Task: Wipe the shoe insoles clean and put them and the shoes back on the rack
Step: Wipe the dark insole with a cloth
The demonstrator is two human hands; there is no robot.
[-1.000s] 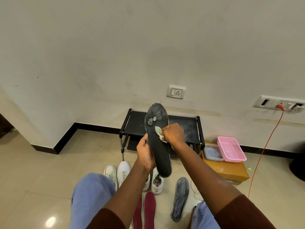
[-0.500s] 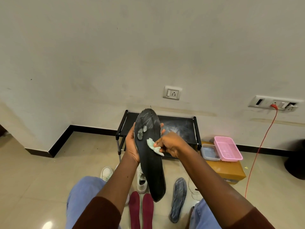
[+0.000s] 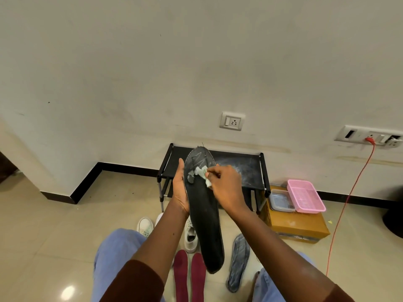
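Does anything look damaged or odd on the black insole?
Yes. Near the top of the insole, beside the wipe, grey patches show where the surface looks peeled or worn, and threads stick out at its tip.

black insole (image 3: 205, 214): standing toe-up in the left hand (image 3: 180, 190); grey patches showing near the toe | pale green wipe (image 3: 201, 172): being pinched by the right hand (image 3: 226, 188) against the insole's upper part | maroon insoles (image 3: 181, 277), grey insole (image 3: 238, 260): lying flat on the floor | white shoes (image 3: 190, 236): sitting before the black rack (image 3: 239, 168)
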